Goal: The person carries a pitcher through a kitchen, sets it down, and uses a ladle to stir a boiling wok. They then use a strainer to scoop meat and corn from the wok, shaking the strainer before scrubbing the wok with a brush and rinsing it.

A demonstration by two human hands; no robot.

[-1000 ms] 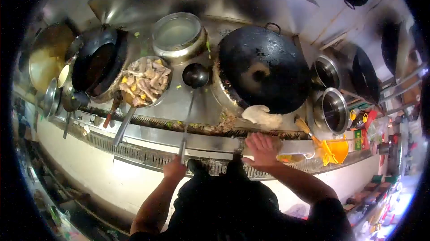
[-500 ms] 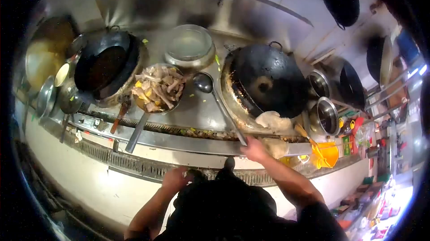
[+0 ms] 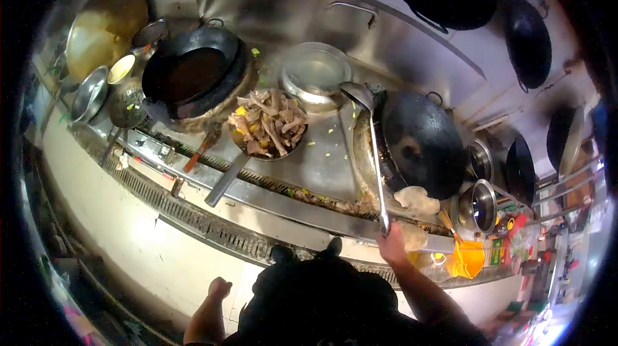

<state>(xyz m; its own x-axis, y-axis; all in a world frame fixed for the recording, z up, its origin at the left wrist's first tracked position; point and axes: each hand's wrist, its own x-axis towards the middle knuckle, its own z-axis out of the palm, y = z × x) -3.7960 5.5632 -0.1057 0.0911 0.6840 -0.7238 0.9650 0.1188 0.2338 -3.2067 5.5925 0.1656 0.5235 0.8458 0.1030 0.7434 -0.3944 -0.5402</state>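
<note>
My right hand [image 3: 391, 245] is wrapped round the handle end of a long metal ladle [image 3: 375, 159]. The ladle's bowl is raised beside the round metal pot of cloudy water [image 3: 315, 70], left of the large black wok [image 3: 425, 143]. My left hand [image 3: 219, 288] hangs low in front of the stove, its fingers curled in and nothing seen in them. A handled strainer [image 3: 228, 180], heaped with meat pieces and some yellow bits [image 3: 270, 121], rests on the steel counter between the two woks.
Another black wok [image 3: 193, 75] with dark liquid sits at the left. A cloth [image 3: 417, 200] lies at the right wok's front edge. Steel bowls [image 3: 478, 205] and a yellow container [image 3: 466, 259] stand at the right. Dark woks [image 3: 528, 40] hang on the wall.
The view has shifted, so the stove appears farther right and tilted. My right hand has lifted the ladle's bowl off the counter toward the pot. My left hand has moved down and left.
</note>
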